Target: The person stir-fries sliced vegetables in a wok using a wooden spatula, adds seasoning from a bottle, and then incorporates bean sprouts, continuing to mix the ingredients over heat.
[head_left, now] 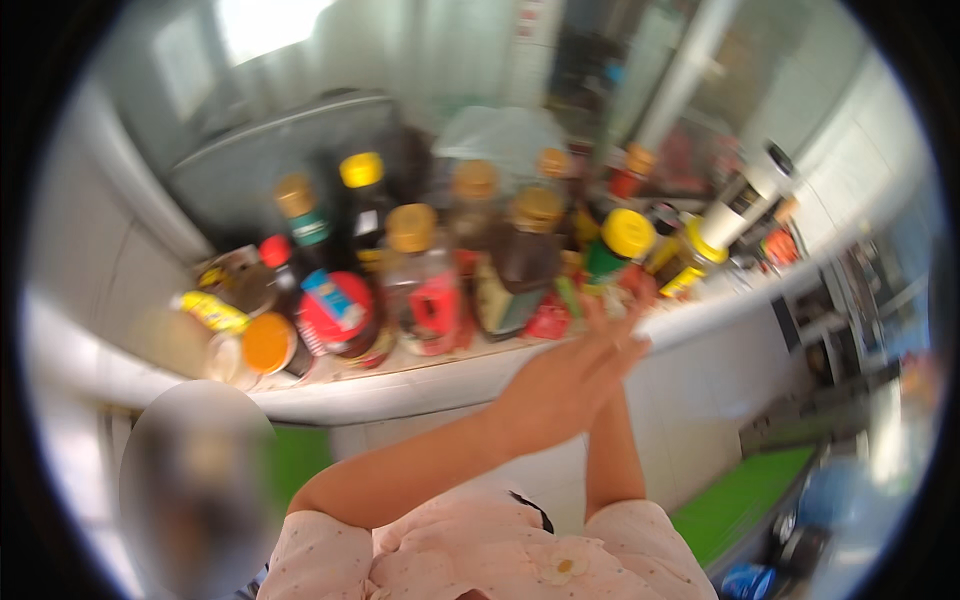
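Blurred by motion, my left hand (pixel 559 386) reaches across to the right, its back upward and its fingers stretched and somewhat apart, with no held thing visible. My right hand (pixel 639 300) lies partly behind it, near the front of the ledge; whether it holds anything is unclear. Just beyond the hands stands a green bottle with a yellow cap (pixel 628 234). A jar with a yellow lid (pixel 694 259) is to its right. Left of the hands are a dark, square-sided bottle with a tan cap (pixel 538 210) and a clear jar with a tan lid (pixel 412 229).
More bottles and jars crowd the white ledge (pixel 375 397), among them a red-lidded jar (pixel 337 307) and an orange-lidded jar (pixel 268 343). A tall white cylindrical container (pixel 750 196) leans at the right. Green surfaces (pixel 739 499) lie below. A blurred oval hides the lower left.
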Tool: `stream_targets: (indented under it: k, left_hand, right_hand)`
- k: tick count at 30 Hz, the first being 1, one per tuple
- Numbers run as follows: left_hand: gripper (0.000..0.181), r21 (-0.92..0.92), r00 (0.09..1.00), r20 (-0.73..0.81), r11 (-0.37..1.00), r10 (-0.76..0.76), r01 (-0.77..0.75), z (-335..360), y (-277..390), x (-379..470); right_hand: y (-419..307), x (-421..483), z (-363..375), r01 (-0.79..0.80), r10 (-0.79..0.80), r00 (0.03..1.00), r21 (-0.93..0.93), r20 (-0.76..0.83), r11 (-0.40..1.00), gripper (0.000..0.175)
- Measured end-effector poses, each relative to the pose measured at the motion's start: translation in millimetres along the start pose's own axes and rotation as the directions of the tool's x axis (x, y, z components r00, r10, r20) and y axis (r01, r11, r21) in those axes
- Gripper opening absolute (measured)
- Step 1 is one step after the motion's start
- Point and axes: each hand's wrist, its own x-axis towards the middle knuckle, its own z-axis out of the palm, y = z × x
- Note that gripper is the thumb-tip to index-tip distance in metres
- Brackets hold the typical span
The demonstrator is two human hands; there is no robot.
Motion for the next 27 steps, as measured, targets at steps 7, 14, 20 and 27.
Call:
stream_targets:
  k: [7,14,20,27]
  left_hand:
    - [0.052,0.031,0.923,-0.144,0.930,-0.358,0.365,-123,31,-178]
    - [0.022,0.156,0.318,-0.786,0.329,-0.530,0.931,-228,135,-416]
    - [0.037,0.063,-0.076,-0.949,-0.421,-0.305,0.905,-269,244,-570]
    - [0.051,-0.329,-0.423,-0.831,-0.293,-0.362,0.898,-231,235,-642]
  right_hand:
    - [-107,-127,31,0.336,-0.332,0.891,0.043,0.308,0.941,0.025]
    - [-135,-315,188,0.017,-0.094,0.348,0.094,0.933,0.995,0.025]
    - [-221,-518,319,0.160,-0.411,-0.294,0.468,0.863,0.869,0.045]
    - [-234,-680,367,0.501,-0.035,-0.739,0.582,0.673,0.640,0.044]
